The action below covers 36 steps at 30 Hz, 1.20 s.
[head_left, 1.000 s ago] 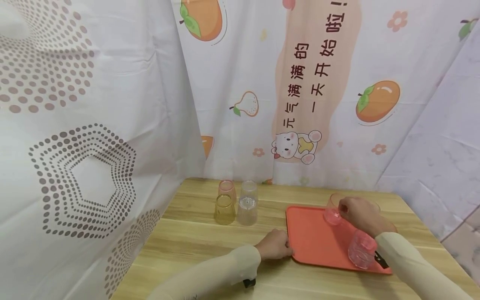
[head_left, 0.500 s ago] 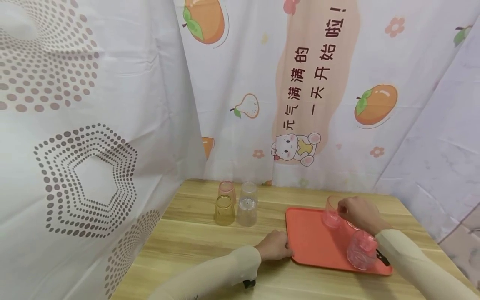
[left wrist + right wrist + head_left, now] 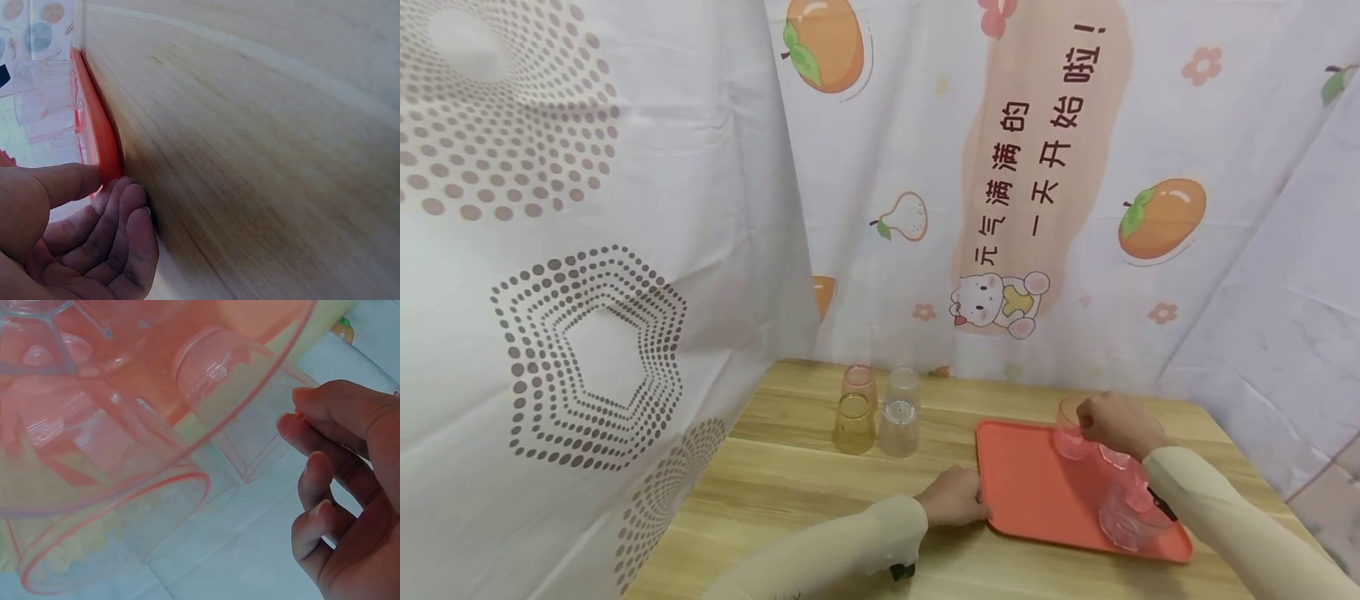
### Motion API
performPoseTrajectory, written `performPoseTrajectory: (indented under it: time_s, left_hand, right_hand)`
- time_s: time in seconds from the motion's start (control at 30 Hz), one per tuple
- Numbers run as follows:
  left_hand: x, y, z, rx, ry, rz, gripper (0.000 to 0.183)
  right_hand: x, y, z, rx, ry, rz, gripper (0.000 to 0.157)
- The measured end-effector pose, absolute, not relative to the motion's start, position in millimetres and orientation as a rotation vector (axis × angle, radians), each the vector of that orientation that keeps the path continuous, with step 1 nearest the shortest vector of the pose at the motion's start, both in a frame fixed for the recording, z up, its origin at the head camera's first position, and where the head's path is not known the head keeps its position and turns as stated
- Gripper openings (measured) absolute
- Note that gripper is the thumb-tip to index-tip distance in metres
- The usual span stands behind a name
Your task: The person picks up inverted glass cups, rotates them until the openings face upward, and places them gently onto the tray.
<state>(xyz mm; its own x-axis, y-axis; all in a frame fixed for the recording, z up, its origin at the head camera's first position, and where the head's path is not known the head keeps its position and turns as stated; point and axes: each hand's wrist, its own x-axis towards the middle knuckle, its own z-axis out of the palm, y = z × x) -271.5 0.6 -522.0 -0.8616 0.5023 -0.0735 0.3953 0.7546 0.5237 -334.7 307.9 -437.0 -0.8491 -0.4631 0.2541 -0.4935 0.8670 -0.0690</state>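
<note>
At the near left corner of the red tray (image 3: 1037, 492), my left hand (image 3: 953, 497) pinches the edge. In the left wrist view the thumb lies on the tray's inner side and the curled fingers are under its rim. My right hand (image 3: 1123, 423) reaches over the tray's far side, its thumb and index finger pinching the rim of a clear pink cup (image 3: 231, 406). This cup (image 3: 1070, 442) appears upright on the tray. A larger clear container (image 3: 1126, 521) stands on the tray below my right wrist. Another clear cup (image 3: 112, 531) is nearby, partly hidden by the hand in the head view.
Left of the tray stand several clear cups on the wooden table (image 3: 805, 483): a yellow one (image 3: 854, 425), a pink one (image 3: 859, 383) behind it, and colourless ones (image 3: 900, 429) beside them. Printed curtains (image 3: 880, 292) hang close behind the table and at its sides.
The head view has shifted slightly. Both hands, the tray and the cups keep about the same places relative to each other.
</note>
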Motion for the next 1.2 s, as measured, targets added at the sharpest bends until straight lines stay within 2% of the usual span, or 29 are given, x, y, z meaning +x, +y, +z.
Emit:
performPoseTrajectory:
  time_s: [0.5,0.77,0.9,1.1,1.2]
  left_hand:
    - [-271,3,-521,0.720,2.754,0.744,0.046]
    - [-269,3,-520,0.719,2.742,0.744,0.044]
    - [-269,4,-520,0.716,2.741,0.731,0.044]
    - [-271,4,-521,0.701,2.733,0.730,0.043]
    - [-272,4,-522,0.710,2.737,0.729,0.043]
  right_hand:
    - [-327,309,-438,0.724,-2.810,0.149,0.031]
    - [-317,298,-432,0.636,-2.900,0.140,0.012]
    - [-312,292,-430,0.641,-2.882,0.149,0.016]
    - [-306,281,-431,0.806,-2.769,0.228,0.028]
    - [-302,273,-432,0.835,-2.761,0.278,0.028]
